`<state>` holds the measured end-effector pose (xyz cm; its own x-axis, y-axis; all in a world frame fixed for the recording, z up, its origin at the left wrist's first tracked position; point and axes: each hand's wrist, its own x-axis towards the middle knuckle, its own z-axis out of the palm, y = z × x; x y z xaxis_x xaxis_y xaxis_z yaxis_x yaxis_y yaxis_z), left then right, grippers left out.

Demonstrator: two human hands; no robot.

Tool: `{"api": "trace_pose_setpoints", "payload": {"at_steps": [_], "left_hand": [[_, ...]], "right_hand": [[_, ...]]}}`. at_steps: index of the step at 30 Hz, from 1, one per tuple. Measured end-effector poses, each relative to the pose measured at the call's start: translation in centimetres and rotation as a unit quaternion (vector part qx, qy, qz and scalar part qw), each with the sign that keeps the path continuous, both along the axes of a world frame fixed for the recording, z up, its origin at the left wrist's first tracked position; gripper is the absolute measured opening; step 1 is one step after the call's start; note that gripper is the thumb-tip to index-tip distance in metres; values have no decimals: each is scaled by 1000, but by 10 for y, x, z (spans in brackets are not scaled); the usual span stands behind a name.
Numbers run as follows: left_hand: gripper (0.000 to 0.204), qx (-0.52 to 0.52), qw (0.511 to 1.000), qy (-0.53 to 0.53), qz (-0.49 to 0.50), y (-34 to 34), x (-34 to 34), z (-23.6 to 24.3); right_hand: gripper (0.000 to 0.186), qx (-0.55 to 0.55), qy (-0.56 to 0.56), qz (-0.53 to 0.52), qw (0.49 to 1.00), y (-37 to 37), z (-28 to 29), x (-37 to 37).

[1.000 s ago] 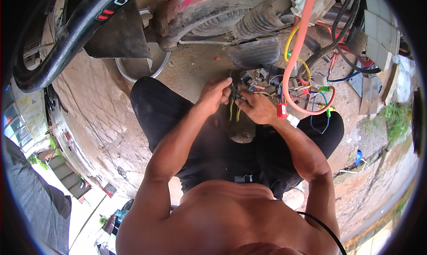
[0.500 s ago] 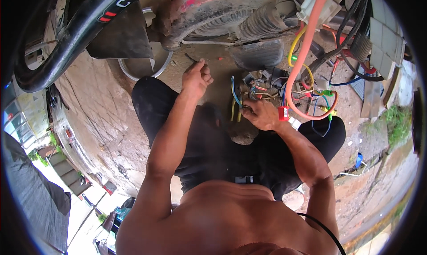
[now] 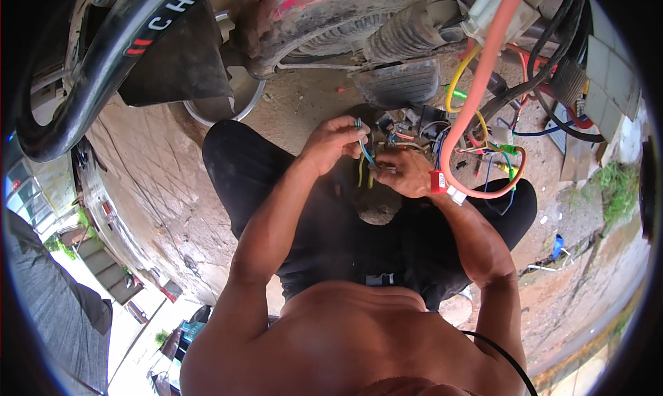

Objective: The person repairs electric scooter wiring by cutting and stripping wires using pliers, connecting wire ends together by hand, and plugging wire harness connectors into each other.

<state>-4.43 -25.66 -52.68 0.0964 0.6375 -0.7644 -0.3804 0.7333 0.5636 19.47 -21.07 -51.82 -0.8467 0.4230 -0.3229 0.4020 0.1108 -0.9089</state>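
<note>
Above my lap, my left hand [image 3: 336,144] is closed, its thumb and fingertips pinching the upper end of a short blue wire [image 3: 366,152]. My right hand [image 3: 405,173] is closed around the lower part of that wire, where its fingers hide the join. Two yellow wires [image 3: 361,171] hang down beside my right fingertips. Just beyond the right hand lies a jumble of wires and small connectors [image 3: 407,128]. A red connector [image 3: 438,182] with a white tag sits against my right wrist. Whether the left hand also holds a dark strip cannot be made out.
A thick salmon-pink cable [image 3: 476,78] loops down close to my right wrist. Black cables [image 3: 545,64] and a yellow wire [image 3: 452,85] hang at the upper right. A dirty wheel [image 3: 324,23] stands ahead, and a black curved bar [image 3: 103,71] crosses the upper left.
My left hand has come right and down to the blue wire and now pinches its end. The dark strip it held is no longer visible. My right hand has barely moved.
</note>
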Motion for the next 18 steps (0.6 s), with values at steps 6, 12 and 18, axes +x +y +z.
{"api": "trace_pose_setpoints", "payload": {"at_steps": [6, 12, 18], "left_hand": [[11, 68, 997, 6, -38, -2, 16, 1], [11, 44, 997, -56, 6, 0, 16, 2], [12, 92, 992, 39, -76, -6, 28, 0]], "right_hand": [[22, -181, 53, -166, 968, -5, 5, -11], [21, -294, 92, -228, 924, -2, 3, -7], [16, -412, 123, -324, 843, -14, -32, -1]]}}
